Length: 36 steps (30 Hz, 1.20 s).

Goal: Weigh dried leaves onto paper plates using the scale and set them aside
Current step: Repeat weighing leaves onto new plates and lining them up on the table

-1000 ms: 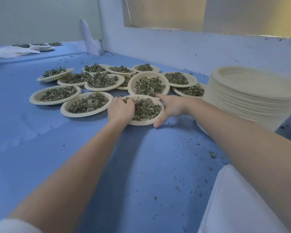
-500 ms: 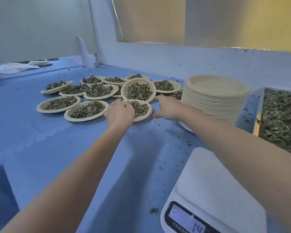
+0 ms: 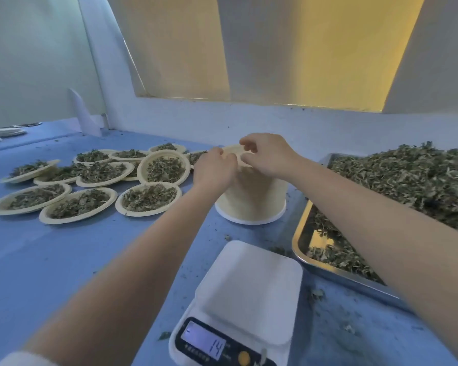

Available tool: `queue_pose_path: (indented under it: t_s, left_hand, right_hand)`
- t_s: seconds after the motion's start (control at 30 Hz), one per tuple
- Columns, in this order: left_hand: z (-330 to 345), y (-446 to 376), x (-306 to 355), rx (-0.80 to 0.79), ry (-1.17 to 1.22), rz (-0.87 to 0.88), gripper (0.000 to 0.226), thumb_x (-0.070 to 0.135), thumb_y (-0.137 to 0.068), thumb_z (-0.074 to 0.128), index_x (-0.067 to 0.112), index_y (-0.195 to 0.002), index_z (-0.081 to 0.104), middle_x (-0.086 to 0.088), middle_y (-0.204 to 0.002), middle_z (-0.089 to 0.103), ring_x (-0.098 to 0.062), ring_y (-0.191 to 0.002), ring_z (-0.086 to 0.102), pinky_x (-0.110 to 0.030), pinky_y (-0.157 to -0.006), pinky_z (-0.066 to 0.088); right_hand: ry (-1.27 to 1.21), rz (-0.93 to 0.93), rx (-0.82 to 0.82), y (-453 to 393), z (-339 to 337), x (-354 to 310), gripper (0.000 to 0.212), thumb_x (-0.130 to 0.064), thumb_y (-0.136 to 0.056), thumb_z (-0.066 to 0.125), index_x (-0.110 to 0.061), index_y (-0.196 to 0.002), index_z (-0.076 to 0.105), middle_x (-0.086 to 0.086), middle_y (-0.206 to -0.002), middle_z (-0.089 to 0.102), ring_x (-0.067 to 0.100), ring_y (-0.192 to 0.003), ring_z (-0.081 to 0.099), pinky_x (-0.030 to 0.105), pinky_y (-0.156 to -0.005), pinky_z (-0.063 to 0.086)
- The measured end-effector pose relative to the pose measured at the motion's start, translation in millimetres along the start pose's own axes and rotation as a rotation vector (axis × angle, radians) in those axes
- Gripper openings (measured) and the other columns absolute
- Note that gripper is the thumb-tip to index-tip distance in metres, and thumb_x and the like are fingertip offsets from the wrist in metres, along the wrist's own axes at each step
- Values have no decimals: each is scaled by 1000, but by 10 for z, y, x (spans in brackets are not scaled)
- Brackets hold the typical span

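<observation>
Both hands are working the top plate (image 3: 234, 150) off the stack (image 3: 251, 196), left hand (image 3: 214, 170) and right hand (image 3: 269, 157) pinching its rim, with the scale (image 3: 245, 297) sitting straight toward the surface's near edge.

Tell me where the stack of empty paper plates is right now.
In the head view, the stack of empty plates stands centre-frame on the blue table, between the filled plates and the leaf tray, behind the scale.

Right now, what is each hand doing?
Left hand: pinching the top plate's rim on the plate stack.
Right hand: fingers curled at the same rim; grip unclear.
</observation>
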<state>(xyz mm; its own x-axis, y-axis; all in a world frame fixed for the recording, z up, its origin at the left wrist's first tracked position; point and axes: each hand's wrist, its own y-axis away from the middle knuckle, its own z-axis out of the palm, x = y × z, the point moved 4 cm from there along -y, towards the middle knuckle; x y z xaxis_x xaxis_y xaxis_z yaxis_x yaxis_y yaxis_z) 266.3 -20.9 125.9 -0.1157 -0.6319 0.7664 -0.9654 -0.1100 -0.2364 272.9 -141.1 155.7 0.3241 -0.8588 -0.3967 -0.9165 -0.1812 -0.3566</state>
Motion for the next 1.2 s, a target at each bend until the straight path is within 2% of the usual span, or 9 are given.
queue_pose_path:
  t_s: [0.13,0.2,0.27,0.37,0.5,0.8,0.93,1.07,1.2]
  left_hand:
    - [244,-157,98,-41,36,-103,66,39,-90,50,-2,-138,34,-18,-140,40,-33,-128,39,-42,-104,35]
    - [337,-232,77,-62,82,-159,69,36,-86,56,-4,-138,33,-18,-139,41,-33,-127,40,-42,-103,37]
    - [383,-299,37,-47,88,-194,61,24,-85,55,-6,-135,35,-21,-136,44,-34,-124,44,-42,-101,39]
    - [416,-365,-8,-5,72,-212,54,12,-88,43,-8,-136,29,-23,-133,45,-36,-123,44,-42,-103,37]
    - [419,-416,-11,65,-1,-167,39,10,-92,37,-8,-126,44,-25,-128,50,-40,-118,48,-41,-96,40]
    - [159,-442,227,102,-56,-147,41,9,-89,32,-6,-124,45,-24,-130,48,-41,-122,43,-49,-104,36]
    - [12,-223,332,89,24,-122,43,8,-87,29,-4,-127,40,-22,-133,43,-40,-128,40,-55,-107,33]
    - [-154,197,345,115,74,-59,35,4,-88,29,-1,-121,41,-24,-128,45,-41,-120,47,-52,-99,39]
    - [-240,694,99,94,124,-67,42,4,-87,31,-6,-127,36,-29,-134,38,-45,-124,42,-54,-101,37]
  right_hand:
    - [89,204,15,-46,-59,445,37,-23,-92,51,-5,-124,54,11,-129,51,29,-119,47,36,-94,40]
    - [70,339,-22,-54,-46,603,16,-24,-87,52,-8,-86,51,13,-92,46,28,-82,47,33,-65,39]
    - [-51,420,-67,-48,-7,716,30,-20,-84,50,-17,-64,28,5,-67,24,19,-55,23,29,-50,21]
    - [-217,429,-77,-49,57,811,35,-16,-84,46,-18,-61,20,-1,-60,17,17,-52,15,30,-51,14]
    - [-267,403,-14,-32,93,807,37,-16,-89,41,-17,-56,23,-2,-55,21,15,-48,18,27,-46,16]
    - [-363,395,139,-9,-128,643,34,-17,-87,38,-17,-58,20,-4,-51,19,13,-43,15,26,-44,16]
    - [-370,378,179,154,-283,497,31,-18,-87,38,-17,-60,22,-3,-52,22,13,-43,17,25,-42,17]
    - [-358,329,181,529,-362,315,29,-19,-88,37,-18,-62,24,-3,-53,20,9,-36,15,21,-39,15]
    - [-352,273,169,1063,-250,107,31,-19,-91,39,-17,-64,24,-2,-58,22,13,-47,18,23,-39,17]
